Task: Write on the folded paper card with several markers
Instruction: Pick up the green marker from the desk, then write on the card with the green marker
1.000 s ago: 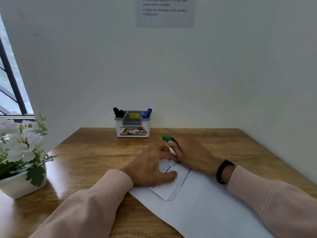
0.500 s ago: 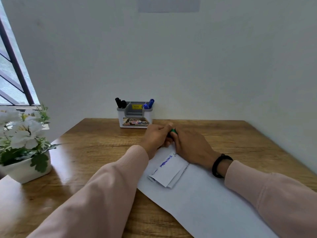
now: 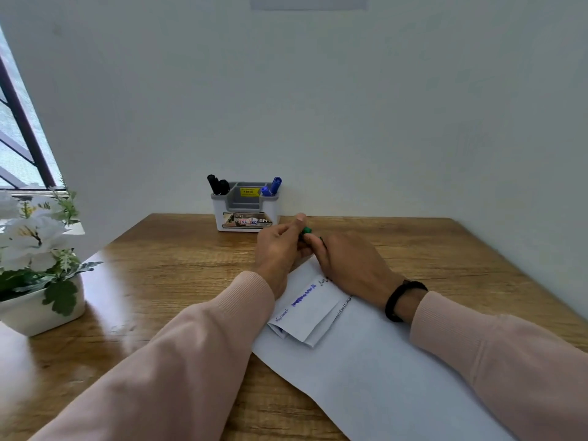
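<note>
The left hand (image 3: 280,246) has left the card (image 3: 305,316) to join the right hand (image 3: 346,259), fingers of both pinching the green marker (image 3: 306,231), its axis hidden.

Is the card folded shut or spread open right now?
Folded. The card lies flat on the white sheet, its layered edges showing at the near corner, blue writing on top.

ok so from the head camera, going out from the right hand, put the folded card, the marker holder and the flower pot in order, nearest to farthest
From the right hand:
1. Folded card, just below the hand on the white sheet.
2. Marker holder, up and to the left, against the wall.
3. Flower pot, far left at the table edge.
</note>
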The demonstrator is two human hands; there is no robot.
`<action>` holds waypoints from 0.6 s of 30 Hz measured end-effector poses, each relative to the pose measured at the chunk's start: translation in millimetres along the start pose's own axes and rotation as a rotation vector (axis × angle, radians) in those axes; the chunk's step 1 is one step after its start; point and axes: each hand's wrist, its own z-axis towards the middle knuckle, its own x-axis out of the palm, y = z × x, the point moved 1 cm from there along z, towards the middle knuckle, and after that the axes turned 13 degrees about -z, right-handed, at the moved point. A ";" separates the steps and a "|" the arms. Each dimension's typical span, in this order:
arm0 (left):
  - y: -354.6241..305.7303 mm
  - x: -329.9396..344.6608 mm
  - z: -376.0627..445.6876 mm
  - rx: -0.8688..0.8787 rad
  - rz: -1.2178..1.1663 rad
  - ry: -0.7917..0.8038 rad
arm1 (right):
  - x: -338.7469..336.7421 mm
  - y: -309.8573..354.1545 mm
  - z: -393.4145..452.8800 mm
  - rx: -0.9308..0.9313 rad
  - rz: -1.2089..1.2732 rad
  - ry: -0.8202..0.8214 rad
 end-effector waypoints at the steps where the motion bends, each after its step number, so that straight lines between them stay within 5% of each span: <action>1: -2.5 -0.9 0.8 -0.008 -0.039 -0.034 | -0.5 1.1 -1.4 0.004 0.003 0.014; 5: -22.7 -11.0 6.4 -0.086 -0.141 -0.218 | -5.5 0.5 -7.2 0.030 0.117 0.032; 8: -38.1 -20.9 0.6 -0.134 -0.030 -0.176 | -11.2 -3.8 -11.3 0.057 0.366 0.026; 14: -41.0 -25.4 -40.3 0.235 1.113 0.560 | -15.1 -21.9 -6.1 0.266 0.797 0.171; 18: -36.3 -26.4 -44.9 0.191 1.361 0.697 | -17.2 -31.6 -2.5 0.444 1.209 0.238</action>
